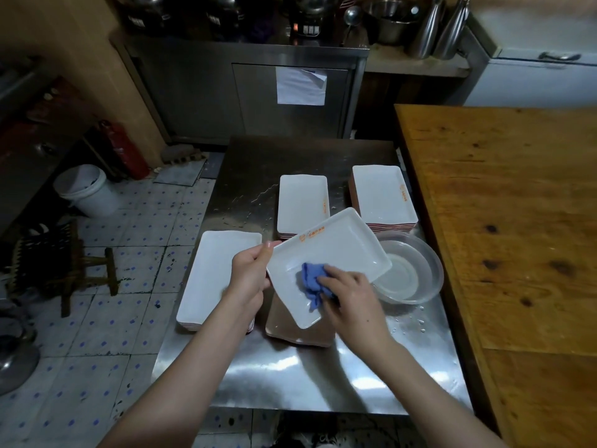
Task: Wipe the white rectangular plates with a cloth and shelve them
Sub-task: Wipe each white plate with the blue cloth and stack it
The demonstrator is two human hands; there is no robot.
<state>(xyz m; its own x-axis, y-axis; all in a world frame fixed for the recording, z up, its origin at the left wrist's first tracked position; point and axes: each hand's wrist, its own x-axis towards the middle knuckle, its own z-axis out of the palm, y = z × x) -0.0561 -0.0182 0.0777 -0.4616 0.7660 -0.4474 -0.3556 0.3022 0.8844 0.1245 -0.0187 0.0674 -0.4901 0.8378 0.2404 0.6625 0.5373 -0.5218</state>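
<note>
My left hand (pixel 250 274) grips the left edge of a white plate (pixel 336 253) tilted above the steel table (pixel 290 376), right hand (pixel 350 294) presses a bunched blue cloth (pixel 311 279) onto its near corner, three plate stacks nearby.

Held plate (pixel 336 253) white with an orange logo print near one rim. Cloth (pixel 311 281) blue. Plate stacks (pixel 382 195) white on top, red-brown at the edges. Basin (pixel 431 273) clear. Steel table (pixel 290 376) silver-grey. Wooden table (pixel 517 221) orange-brown with dark knots. Floor tiles (pixel 106 318) pale grey with blue dots. Bucket (pixel 87 192) white.
</note>
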